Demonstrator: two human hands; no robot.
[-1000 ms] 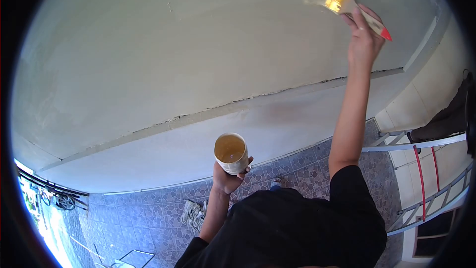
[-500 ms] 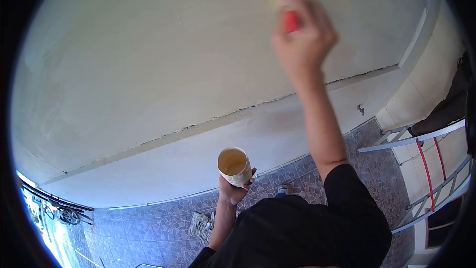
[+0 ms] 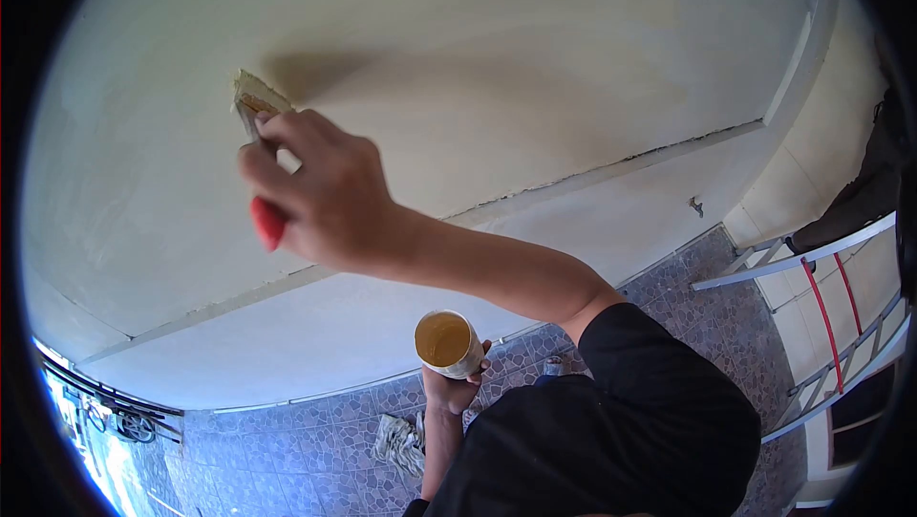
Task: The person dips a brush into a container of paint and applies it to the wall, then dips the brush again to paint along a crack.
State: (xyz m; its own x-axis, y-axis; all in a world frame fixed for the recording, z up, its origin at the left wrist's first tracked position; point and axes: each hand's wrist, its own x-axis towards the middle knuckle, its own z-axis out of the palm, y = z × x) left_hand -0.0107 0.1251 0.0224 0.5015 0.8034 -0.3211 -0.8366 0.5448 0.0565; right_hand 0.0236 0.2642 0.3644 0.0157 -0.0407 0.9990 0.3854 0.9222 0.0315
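Observation:
My right hand [image 3: 325, 187] is closed round a red-handled paintbrush [image 3: 264, 96], whose wide, paint-coated tip meets the pale wall [image 3: 430, 68] toward the upper left. The red end of the handle sticks out below my fist. Lower down, near my body, my left hand [image 3: 453, 391] grips a paint can [image 3: 447, 341] from beneath and the side. Yellowish paint coats the inside of the can, and its open mouth faces up toward me.
A ledge with a rough crack [image 3: 573, 176] runs along the wall. A tap [image 3: 696, 206] juts out below it. On the right, a person's leg [image 3: 850, 202] is on a metal ladder [image 3: 802, 254] with red bars. A crumpled cloth [image 3: 399, 444] lies on the tiled floor [image 3: 277, 450].
My right hand has swept the paintbrush from the upper right of the wall across to the left and down. The can in my left hand sits slightly lower in view.

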